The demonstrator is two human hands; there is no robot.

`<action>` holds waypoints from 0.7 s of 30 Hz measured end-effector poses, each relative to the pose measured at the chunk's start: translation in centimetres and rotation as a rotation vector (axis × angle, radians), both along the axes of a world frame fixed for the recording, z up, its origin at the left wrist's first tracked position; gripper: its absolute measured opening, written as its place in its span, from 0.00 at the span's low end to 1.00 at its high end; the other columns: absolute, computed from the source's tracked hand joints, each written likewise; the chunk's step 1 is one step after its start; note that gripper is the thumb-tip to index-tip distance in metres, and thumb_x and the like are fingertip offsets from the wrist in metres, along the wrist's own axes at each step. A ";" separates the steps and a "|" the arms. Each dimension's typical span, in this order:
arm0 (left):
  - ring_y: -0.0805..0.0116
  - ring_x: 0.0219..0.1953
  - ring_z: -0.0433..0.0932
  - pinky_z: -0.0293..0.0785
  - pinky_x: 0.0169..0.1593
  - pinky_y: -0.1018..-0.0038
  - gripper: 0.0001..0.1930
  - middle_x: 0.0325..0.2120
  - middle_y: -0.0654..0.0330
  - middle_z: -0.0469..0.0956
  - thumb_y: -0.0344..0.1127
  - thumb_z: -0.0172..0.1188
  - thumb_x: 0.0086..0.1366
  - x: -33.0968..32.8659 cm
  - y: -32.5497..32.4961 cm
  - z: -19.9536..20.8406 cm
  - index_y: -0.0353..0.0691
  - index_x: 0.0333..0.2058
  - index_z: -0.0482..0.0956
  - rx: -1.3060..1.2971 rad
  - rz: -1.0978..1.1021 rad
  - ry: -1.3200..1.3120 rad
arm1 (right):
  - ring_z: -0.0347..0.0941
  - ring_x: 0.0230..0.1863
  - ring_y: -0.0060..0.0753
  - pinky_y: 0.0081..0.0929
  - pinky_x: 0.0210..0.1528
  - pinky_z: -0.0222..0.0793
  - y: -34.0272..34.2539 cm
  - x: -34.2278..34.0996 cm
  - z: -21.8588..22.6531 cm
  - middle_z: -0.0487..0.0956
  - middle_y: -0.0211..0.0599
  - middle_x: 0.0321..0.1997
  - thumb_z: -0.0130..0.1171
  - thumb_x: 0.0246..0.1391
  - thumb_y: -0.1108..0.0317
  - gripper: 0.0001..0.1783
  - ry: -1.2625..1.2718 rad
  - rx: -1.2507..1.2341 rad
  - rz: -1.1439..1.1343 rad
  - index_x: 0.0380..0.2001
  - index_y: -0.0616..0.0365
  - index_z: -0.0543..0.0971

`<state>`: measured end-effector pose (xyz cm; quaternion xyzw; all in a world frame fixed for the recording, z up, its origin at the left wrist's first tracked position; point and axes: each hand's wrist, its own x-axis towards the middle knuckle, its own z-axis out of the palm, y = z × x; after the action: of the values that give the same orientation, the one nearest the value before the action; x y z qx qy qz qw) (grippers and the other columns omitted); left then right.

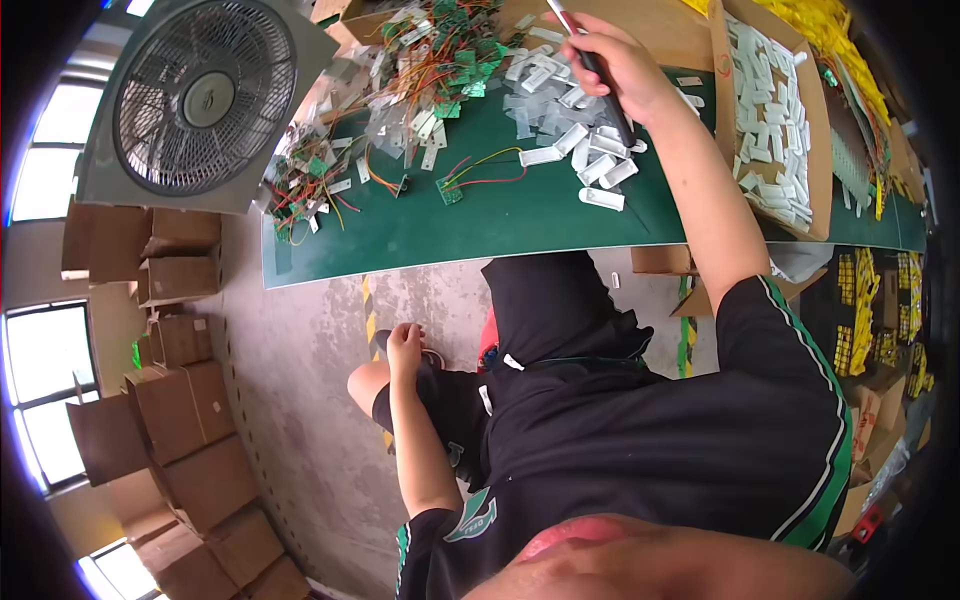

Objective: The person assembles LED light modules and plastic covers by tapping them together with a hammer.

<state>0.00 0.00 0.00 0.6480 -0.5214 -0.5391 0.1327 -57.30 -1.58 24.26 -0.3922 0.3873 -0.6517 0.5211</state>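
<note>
At the far side of the green table (400,245), my right hand (622,72) is closed around a slim, stick-like tool (612,108) with a dark shaft and a pale upper end. Its dark lower end points down at a heap of white plastic casings (605,160). Below the table edge, my left hand (404,348) rests over my leg with its fingers curled in; nothing shows in them. Left of the casings lies a green circuit board (451,191) with red and yellow wires, which run toward one casing (541,156).
Wired circuit boards (455,70) and clear plastic pieces (545,100) are piled at the back. A grey box fan (208,100) stands at the left. A cardboard box (820,150) of white casings sits at the right. Brown cartons (185,405) line the left wall.
</note>
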 end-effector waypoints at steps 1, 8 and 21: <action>0.74 0.22 0.75 0.71 0.26 0.80 0.10 0.27 0.61 0.80 0.35 0.57 0.73 -0.5 -0.9 1.2 0.33 0.41 0.81 -0.063 0.043 0.074 | 0.65 0.21 0.17 0.19 0.21 0.62 -0.2 1.9 0.1 0.75 0.36 0.36 0.54 0.67 0.67 0.29 -0.010 0.005 -0.106 0.68 0.60 0.67; 0.53 0.36 0.84 0.78 0.41 0.62 0.12 0.33 0.47 0.85 0.34 0.53 0.70 -14.0 3.3 0.0 0.33 0.40 0.83 -0.230 -0.460 -0.183 | 0.68 0.22 0.19 0.21 0.22 0.64 1.9 1.2 1.8 0.78 0.35 0.36 0.52 0.70 0.66 0.31 -0.110 0.012 -0.100 0.73 0.53 0.60; 0.53 0.29 0.82 0.77 0.36 0.63 0.13 0.27 0.45 0.82 0.35 0.55 0.72 -24.0 3.1 19.5 0.31 0.35 0.82 -0.088 -1.051 -0.030 | 0.71 0.26 0.19 0.21 0.25 0.68 1.7 0.6 1.2 0.75 0.28 0.32 0.55 0.72 0.58 0.28 0.252 -0.155 -0.504 0.68 0.60 0.67</action>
<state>-23.96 3.08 19.47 0.3006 -0.7999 -0.5014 -0.1359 -56.73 0.08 25.46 -0.3999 0.4833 -0.7345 0.2591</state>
